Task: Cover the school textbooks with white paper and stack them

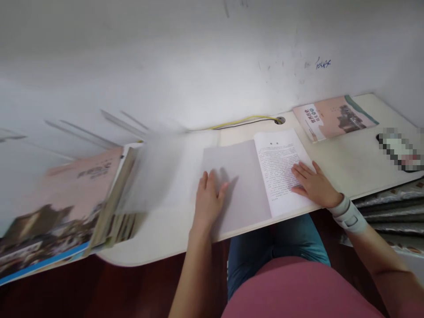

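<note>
Possibly, the open paper book [257,182] with plain grey and white printed pages, right of frame centre, could slip off the white tabletop's [162,236] near edge if the open left hand [208,198] at its grey side or flat, spread right hand [315,185] on its print, neither gripping anything, dragged downward.

Head cam: one view, from wearer's head, looks fwd & down.
Open book [258,185]: nr ctr, slightly R & low, seen from above, fairly close.
Desk [165,232]: crosses mid. of pic, front edge climbs to R, i.e. view tilted.
Wall [198,66]: faced beyond desk, fills top.
Pink shirt [298,291]: btm edge, v. close, seen from above.
</note>
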Available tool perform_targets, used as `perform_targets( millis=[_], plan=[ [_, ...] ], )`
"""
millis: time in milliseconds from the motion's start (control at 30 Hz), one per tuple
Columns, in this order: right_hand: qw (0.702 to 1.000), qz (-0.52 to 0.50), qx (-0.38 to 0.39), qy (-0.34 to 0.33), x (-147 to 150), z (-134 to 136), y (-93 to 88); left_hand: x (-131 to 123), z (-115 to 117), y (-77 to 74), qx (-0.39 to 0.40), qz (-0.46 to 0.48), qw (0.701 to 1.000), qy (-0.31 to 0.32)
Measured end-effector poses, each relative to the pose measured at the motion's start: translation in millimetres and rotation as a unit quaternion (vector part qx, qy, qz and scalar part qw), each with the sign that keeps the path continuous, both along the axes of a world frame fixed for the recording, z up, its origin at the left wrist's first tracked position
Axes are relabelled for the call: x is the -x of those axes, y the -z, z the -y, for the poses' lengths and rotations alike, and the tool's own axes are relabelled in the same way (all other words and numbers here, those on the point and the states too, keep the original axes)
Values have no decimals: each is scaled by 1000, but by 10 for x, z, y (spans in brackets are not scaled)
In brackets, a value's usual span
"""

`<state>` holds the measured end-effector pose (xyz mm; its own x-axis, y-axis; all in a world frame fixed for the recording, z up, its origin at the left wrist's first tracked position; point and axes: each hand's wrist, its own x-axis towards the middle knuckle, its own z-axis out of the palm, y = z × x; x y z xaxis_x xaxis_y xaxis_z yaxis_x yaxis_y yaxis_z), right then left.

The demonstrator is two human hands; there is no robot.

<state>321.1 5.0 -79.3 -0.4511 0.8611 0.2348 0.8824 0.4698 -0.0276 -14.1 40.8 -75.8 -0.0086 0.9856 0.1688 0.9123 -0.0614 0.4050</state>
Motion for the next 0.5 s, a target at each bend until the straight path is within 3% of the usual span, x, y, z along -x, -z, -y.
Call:
perform_targets(
  millis=[167,500],
  plan=[
    [1000,7,0,15,33,15,137,221,124,188,8,41,999,10],
    [996,51,36,69,137,138,-22,430,97,216,31,72,996,38]
  ],
)
